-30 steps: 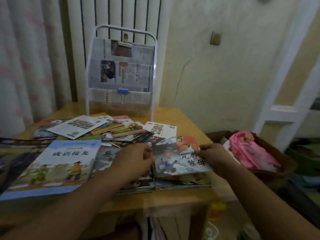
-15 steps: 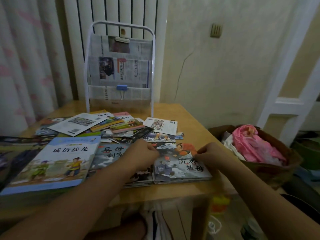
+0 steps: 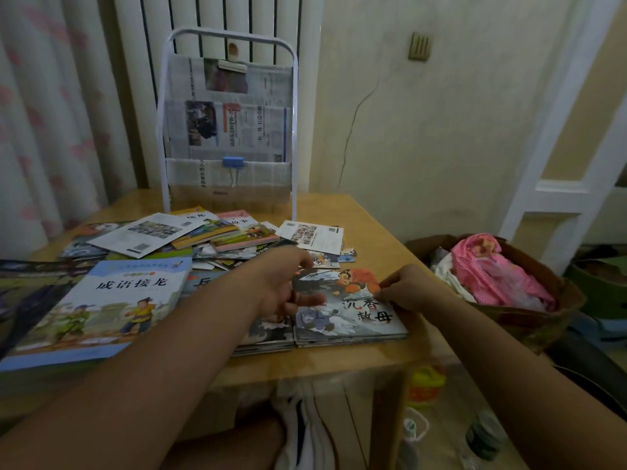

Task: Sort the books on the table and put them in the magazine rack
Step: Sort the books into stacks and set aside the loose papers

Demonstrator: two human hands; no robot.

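Observation:
A grey-blue picture book (image 3: 342,310) with an orange figure lies on top of a small stack at the table's front right. My right hand (image 3: 409,286) pinches its right edge. At its left edge hovers my left hand (image 3: 280,286), fingers loosely curled and thumb reaching over the cover, gripping nothing. A large light-blue book (image 3: 101,307) lies to the left. Several more books and leaflets (image 3: 203,232) are scattered behind. The white wire magazine rack (image 3: 162,130), lined with newspaper, stands at the table's back edge.
The wooden table (image 3: 359,212) ends just right of the stack. A brown basket with pink cloth (image 3: 502,276) sits beside it on the right. Curtain and radiator are behind the rack. Bottles and shoes lie on the floor below.
The picture book, lifted between both hands a second ago, now lies flat on the stack. My left hand has let go of its left edge and risen slightly.

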